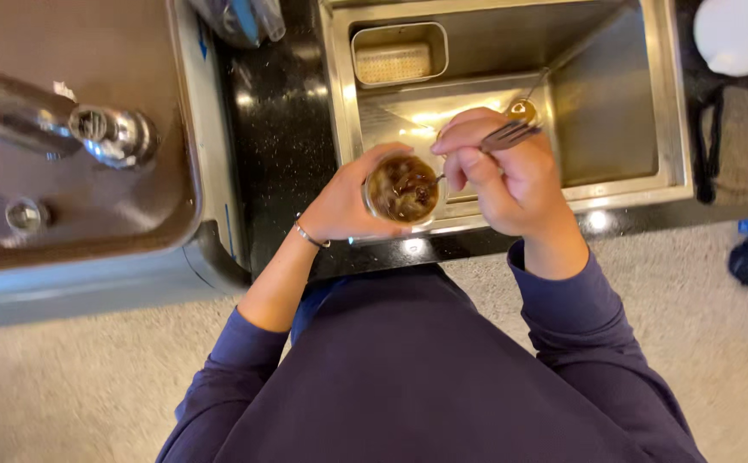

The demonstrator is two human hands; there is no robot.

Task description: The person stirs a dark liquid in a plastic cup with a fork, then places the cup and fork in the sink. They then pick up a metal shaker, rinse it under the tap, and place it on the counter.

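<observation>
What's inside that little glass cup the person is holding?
The glass cup, held in the left hand, has brown liquid with pale lumps. A thin utensil from the right hand dips in. Its tip and the cup's bottom are hidden.

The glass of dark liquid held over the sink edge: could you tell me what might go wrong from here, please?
1. The glass is gripped only by the left hand while the right hand works a utensil inside it; a hard stir might slop the dark liquid out.
2. The glass sits above the front rim of the steel sink, not its basin, so spills could land on the black counter or the carpet.
</observation>
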